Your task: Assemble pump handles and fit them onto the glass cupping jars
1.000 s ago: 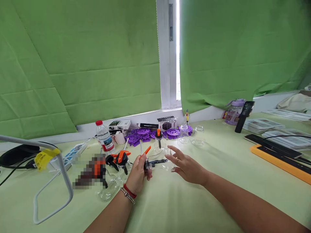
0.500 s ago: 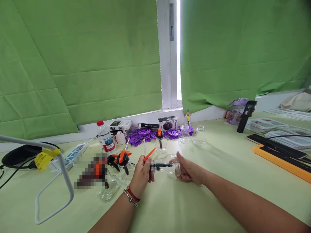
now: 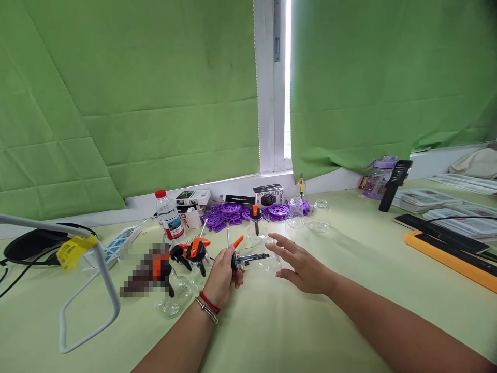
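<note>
My left hand (image 3: 223,274) is closed around the black and orange top of a clear bottle (image 3: 264,260), which lies on its side with a dark stem inside. My right hand (image 3: 303,264) is beside the bottle's base, fingers apart and slightly curved; whether they touch the glass I cannot tell. Behind the bottle stands another clear one with an orange and black top (image 3: 255,212). To the left of my left hand are more such tops (image 3: 197,251) on clear bottles, one standing near a blurred patch.
A water bottle (image 3: 170,217), boxes (image 3: 269,197) and purple plastic parts (image 3: 229,211) line the wall. Two clear vessels (image 3: 319,217) stand behind my right hand. A white bent frame (image 3: 111,290) rises at left; an orange-edged tool (image 3: 450,261) lies at right.
My right hand has let go of the bottle's base and opened its fingers. The bottle, in my left hand, has shifted slightly left and its base end has tilted up a little.
</note>
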A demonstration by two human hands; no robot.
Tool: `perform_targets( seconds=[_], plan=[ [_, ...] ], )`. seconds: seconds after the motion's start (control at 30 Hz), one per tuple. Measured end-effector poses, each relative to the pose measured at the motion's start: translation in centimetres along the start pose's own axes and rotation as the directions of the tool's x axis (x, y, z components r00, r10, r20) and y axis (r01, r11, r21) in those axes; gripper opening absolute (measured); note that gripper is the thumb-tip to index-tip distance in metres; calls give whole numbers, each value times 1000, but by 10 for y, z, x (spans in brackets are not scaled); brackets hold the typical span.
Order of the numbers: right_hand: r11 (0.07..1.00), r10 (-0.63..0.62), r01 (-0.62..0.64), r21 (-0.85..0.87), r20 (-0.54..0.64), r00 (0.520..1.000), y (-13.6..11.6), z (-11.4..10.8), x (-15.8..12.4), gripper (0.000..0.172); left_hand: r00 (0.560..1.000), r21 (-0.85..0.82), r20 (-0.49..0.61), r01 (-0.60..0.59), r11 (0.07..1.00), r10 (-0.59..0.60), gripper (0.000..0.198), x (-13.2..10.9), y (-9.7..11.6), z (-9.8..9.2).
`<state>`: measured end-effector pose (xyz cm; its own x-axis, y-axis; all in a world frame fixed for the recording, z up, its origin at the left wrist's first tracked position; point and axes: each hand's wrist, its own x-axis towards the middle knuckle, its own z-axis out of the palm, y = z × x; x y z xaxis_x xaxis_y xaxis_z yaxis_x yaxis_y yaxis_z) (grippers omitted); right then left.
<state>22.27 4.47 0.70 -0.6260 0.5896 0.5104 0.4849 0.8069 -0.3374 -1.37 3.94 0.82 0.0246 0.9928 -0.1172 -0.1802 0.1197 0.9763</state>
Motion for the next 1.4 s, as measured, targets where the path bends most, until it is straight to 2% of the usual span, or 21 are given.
perform_targets(
  seconds=[0.17, 0.23, 0.3, 0.37, 0.47, 0.5, 0.57, 0.63, 0.67, 0.73, 0.77, 0.83, 0.87, 0.93, 1.03, 1.13, 1.2, 1.27, 1.3, 1.33, 1.4],
  plan=[
    [960, 110, -113, 258, 26, 994, 2, 2, -1, 65, 998, 37, 12, -59, 998, 58, 37, -5, 3, 6],
    [908, 196, -193, 372, 29, 980, 2, 5, -1, 63, 997, 60, 11, -83, 995, 82, 37, -6, 4, 7],
    [819, 301, -290, 496, 59, 952, 3, 9, 0, 63, 994, 96, 18, -108, 989, 107, 37, -8, 3, 8],
    [664, 425, -419, 619, 148, 893, 3, 14, 2, 67, 990, 153, 27, -138, 979, 135, 38, -9, 3, 9],
    [390, 568, -599, 699, 330, 754, 4, 20, 5, 80, 988, 221, 43, -152, 963, 146, 39, -12, 2, 11],
    [330, 589, -630, 703, 369, 719, 4, 21, 6, 83, 988, 225, 48, -152, 963, 145, 40, -13, 2, 13],
    [282, 602, -656, 700, 403, 689, 5, 20, 7, 85, 988, 206, 57, -151, 967, 143, 40, -14, 1, 15],
    [296, 595, -649, 701, 396, 699, 6, 17, 7, 84, 989, 176, 51, -149, 973, 142, 40, -14, 1, 16],
    [335, 589, -634, 697, 371, 718, 7, 15, 6, 82, 990, 160, 42, -143, 977, 138, 40, -13, 1, 15],
    [500, 545, -558, 663, 259, 797, 7, 10, 4, 74, 992, 117, 10, -123, 986, 123, 41, -11, 2, 14],
    [619, 485, -487, 616, 188, 854, 6, 8, 3, 71, 994, 92, -11, -109, 990, 111, 41, -10, 2, 12],
    [851, 290, -296, 435, 81, 954, 5, 5, 1, 79, 995, 42, -51, -82, 996, 84, 42, -7, 3, 9],
    [929, 185, -192, 315, 55, 981, 3, 4, 1, 82, 995, 22, -64, -70, 997, 71, 42, -6, 3, 7],
    [996, 40, -40, 77, 9, 999, -1, 4, 2, 72, 997, -8, -66, -46, 999, 45, 42, -4, 3, 5],
    [984, -81, 65, -165, -87, 993, -5, 4, 3, 51, 999, -33, -36, -31, 999, 30, 41, -1, 3, 2],
    [972, -129, 104, -210, -104, 986, -4, 0, 3, 49, 999, -18, -12, -39, 999, 38, 40, -2, 4, 3],
    [992, -71, 61, -106, -88, 994, -2, -2, 1, 62, 997, 20, 2, -77, 997, 77, 39, -3, 5, 3],
    [995, 50, -45, 94, -51, 997, 0, -3, 0, 76, 992, 73, 14, -128, 989, 127, 39, -5, 5, 5],
    [970, 119, -113, 215, -18, 993, 0, -3, 0, 77, 989, 103, 21, -149, 983, 148, 39, -7, 6, 5],
    [922, 189, -185, 339, 22, 982, 1, -2, 1, 75, 986, 131, 28, -164, 978, 162, 39, -8, 6, 6],
    [755, 307, -323, 571, 129, 943, 0, 2, 1, 67, 984, 165, 33, -181, 970, 178, 40, -10, 7, 7]
  ],
)
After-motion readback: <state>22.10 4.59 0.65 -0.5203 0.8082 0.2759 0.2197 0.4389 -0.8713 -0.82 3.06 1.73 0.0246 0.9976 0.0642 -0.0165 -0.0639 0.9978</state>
